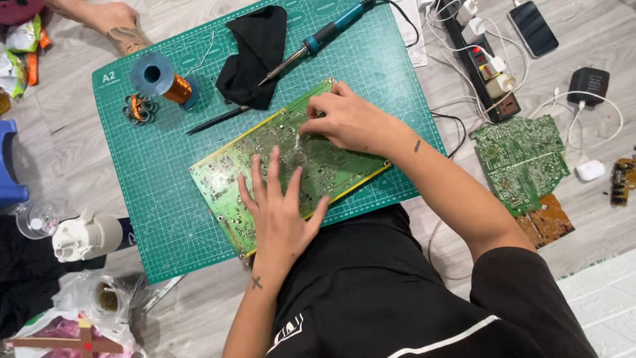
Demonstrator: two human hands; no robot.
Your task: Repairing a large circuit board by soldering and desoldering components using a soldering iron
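Left hand point(281, 212) lies flat, fingers spread, on the green circuit board point(232, 162); right hand point(344, 119) fingers curl, pressing its far edge.

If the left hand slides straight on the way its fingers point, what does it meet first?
Probably the right hand, which rests further up the same green circuit board; the left hand lies flat with fingers pointing up-board. Depth is unclear.

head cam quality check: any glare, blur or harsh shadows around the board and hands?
Head view: even, soft light, with only faint shadows under the left hand and right hand. Focus is sharp on the green circuit board and the cutting mat. A dull sheen sits mid-board, with no blown-out glare. No motion blur on either hand. Slight wide-angle stretch towards the frame edges.
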